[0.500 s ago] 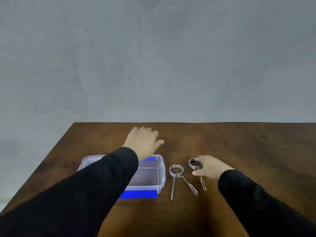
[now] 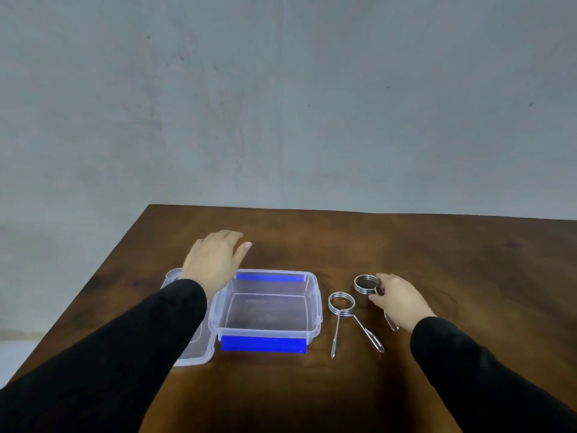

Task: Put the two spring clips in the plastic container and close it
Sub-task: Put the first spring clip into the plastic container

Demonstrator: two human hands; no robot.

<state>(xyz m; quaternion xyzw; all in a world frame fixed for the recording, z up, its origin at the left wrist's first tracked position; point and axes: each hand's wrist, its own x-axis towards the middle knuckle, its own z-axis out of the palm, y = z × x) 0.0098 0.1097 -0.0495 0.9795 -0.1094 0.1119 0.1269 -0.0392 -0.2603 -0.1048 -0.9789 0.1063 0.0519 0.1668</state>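
Note:
A clear plastic container (image 2: pixel 316 310) with blue latches stands open and empty on the brown table (image 2: pixel 452 257). Its clear lid (image 2: pixel 195 348) lies flipped out to the left, partly under my left sleeve. My left hand (image 2: pixel 214 260) hovers over the container's back left corner, fingers loosely spread and holding nothing. One metal spring clip (image 2: pixel 341 303) lies flat just right of the container, its two handles pointing toward me. My right hand (image 2: pixel 401 303) pinches the second spring clip (image 2: pixel 365 283) by its coil, which is tilted up off the table. That clip's handles are mostly hidden under my palm.
The table's left edge runs diagonally close to the lid. A bare grey wall rises behind the table's far edge. Brown tabletop stretches to the right of my right hand and in front of the container.
My left hand has shifted left, away from above the container, so its open inside now shows. My right hand has closed on the right clip's coil and tilted it up.

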